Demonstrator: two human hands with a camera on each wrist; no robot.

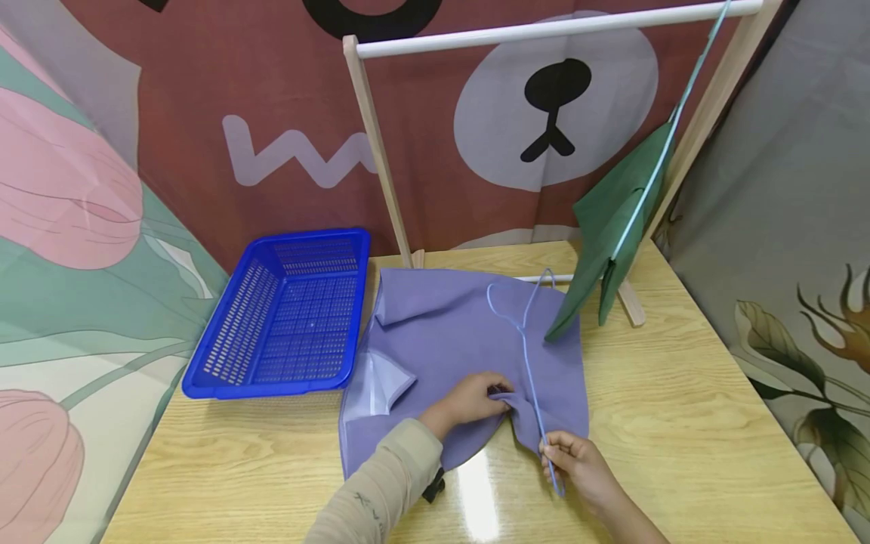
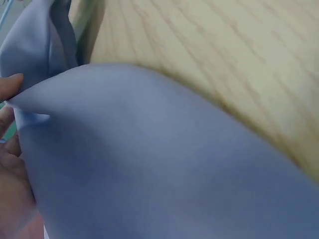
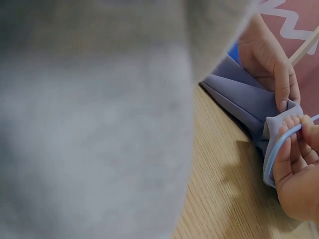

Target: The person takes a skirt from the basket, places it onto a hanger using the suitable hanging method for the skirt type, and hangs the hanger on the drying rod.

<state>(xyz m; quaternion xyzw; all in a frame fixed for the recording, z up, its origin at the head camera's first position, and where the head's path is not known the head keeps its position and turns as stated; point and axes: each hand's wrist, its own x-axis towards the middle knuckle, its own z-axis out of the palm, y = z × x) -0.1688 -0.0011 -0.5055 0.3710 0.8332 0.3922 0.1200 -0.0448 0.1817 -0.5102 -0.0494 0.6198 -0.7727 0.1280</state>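
A purple cloth (image 1: 448, 325) lies spread on the table, one left corner folded over to show a paler side. My left hand (image 1: 472, 399) pinches its near edge and lifts a fold of it; thumb and fingers grip that edge in the left wrist view. Over the right part of the cloth lies a light blue hanger (image 1: 528, 363), its hook pointing away from me. Near me, my right hand (image 1: 578, 465) grips one end of the hanger. In the right wrist view the hanger's rounded end (image 3: 275, 162) passes through the fingers, close to the raised cloth edge.
A blue plastic basket (image 1: 299, 332) stands at the left. Behind is a rack with a white bar (image 1: 544, 30) and wooden legs. A green cloth (image 1: 625, 219) hangs from it on a hanger, over the purple cloth's far right corner. A small black piece (image 1: 433, 487) lies by my left sleeve.
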